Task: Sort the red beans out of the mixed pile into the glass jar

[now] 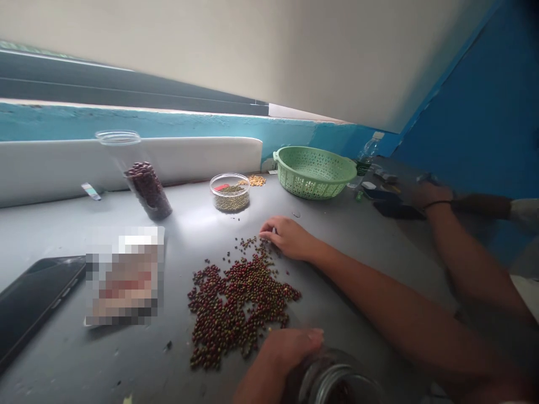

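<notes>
A spread of small dark red and green beans [236, 306] lies on the grey table. At its far edge, my right hand [288, 238] rests low with thumb and forefinger pinched together; whatever is between the tips is too small to make out. My left hand [286, 350] is at the bottom of the view, closed round the side of a clear jar [332, 381] with something dark inside. The view cuts off the jar's lower part. Beyond the beans stands a round clear tub [230, 196] of green beans with a red piece in it.
A tall clear container [147, 188] holds dark red beans. Yellow kernels [256, 180] lie behind the tub, beside a green basket [315, 174] and a plastic bottle [366, 160]. A phone [40, 292] and a blurred-out packet [126, 280] lie left. Another person's hand [432, 193] is at right.
</notes>
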Motion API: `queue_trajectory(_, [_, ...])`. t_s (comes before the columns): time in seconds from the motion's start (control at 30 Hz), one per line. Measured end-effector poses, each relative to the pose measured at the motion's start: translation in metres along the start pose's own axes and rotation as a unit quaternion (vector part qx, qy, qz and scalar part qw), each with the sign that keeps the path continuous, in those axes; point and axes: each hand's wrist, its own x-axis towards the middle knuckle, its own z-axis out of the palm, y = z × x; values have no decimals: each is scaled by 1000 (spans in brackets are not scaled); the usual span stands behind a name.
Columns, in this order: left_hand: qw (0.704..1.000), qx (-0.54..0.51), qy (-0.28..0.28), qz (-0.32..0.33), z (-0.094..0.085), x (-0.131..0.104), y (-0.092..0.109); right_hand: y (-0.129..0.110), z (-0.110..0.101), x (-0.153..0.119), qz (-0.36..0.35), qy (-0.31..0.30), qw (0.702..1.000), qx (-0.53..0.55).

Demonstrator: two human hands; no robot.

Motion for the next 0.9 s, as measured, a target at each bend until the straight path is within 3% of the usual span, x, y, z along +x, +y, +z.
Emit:
queue_trajectory(0.07, [1000, -12, -18, 7, -2, 0, -2, 1, -4, 0, -1, 11, 1000, 1])
queue_trajectory(0.27, [998, -40, -36, 11, 0, 2, 0, 2, -5, -2, -48, -51, 997, -29])
queue_trajectory(0.47, [998, -52, -42, -6, 0, 5, -2, 2, -3, -2, -34, -56, 997, -35])
queue_trajectory(0.73, [998, -51, -41, -19, 5, 10, -2, -9, -8, -3, -34, 68, 995, 59])
queue_trajectory(0.9, [998, -49, -41, -20, 4, 13, 1, -20, -13, 15, -91, 8, 996, 27])
